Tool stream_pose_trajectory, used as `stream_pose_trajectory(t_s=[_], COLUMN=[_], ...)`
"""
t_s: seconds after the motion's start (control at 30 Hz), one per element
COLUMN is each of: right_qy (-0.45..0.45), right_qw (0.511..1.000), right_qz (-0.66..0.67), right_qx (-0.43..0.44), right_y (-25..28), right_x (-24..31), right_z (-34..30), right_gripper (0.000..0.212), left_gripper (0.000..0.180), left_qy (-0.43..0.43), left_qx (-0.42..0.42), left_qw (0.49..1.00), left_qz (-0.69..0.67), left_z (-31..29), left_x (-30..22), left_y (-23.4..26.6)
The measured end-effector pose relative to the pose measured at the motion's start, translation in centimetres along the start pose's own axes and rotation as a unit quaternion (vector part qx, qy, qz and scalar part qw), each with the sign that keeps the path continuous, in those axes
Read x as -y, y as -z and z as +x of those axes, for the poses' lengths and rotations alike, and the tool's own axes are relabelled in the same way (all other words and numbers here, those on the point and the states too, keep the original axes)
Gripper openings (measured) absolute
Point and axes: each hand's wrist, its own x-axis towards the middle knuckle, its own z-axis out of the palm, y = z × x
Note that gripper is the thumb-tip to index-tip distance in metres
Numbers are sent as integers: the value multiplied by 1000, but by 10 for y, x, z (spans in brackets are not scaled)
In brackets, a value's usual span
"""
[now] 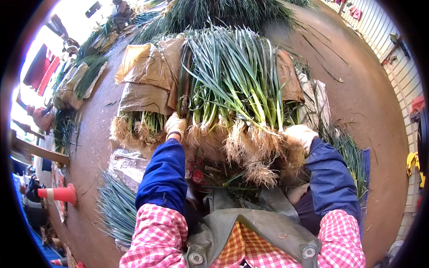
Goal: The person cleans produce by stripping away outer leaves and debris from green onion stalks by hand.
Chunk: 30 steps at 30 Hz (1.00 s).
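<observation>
A broad bunch of spring onions (237, 76) lies in front of me, its green tops pointing away and its pale, shaggy roots (250, 143) toward me. Brown wrapping paper (149, 80) sits on its left, around a smaller bunch of spring onions (138, 125). Another brown paper flap (289, 76) shows on the right. My left hand (175, 125), in a pale glove, grips the bunch's left side near the roots. My right hand (300, 136), also gloved, is closed on the right side at the root end. Leaves and roots hide parts of the fingers of both hands.
More spring onions (117, 201) lie by my left arm, and others (351, 156) beyond my right sleeve. A large heap of greens (219, 13) stands at the far side. An orange traffic cone (60, 194) lies at left. A pale slatted wall (380, 35) runs along the right.
</observation>
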Motion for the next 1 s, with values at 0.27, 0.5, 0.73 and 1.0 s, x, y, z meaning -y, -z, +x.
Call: stream_pose_trajectory(t_s=[0.27, 0.5, 0.73, 1.0], right_qy=[48, -6, 57, 13], right_qw=[936, 934, 914, 890], right_qz=[291, 94, -164, 341], right_qx=[-193, -345, -367, -303], right_y=[64, 35, 70, 34], right_x=[-8, 95, 81, 77], right_z=[-48, 1, 4, -32], right_gripper=[34, 38, 16, 32], left_gripper=[7, 11, 28, 21], left_qy=[-25, 28, 13, 12], left_qx=[123, 181, 212, 201], left_qw=[809, 733, 682, 693], left_qz=[-574, -655, -700, -692], left_z=[-25, -139, -249, -298], left_x=[-67, -133, -116, -94], left_y=[30, 69, 58, 31])
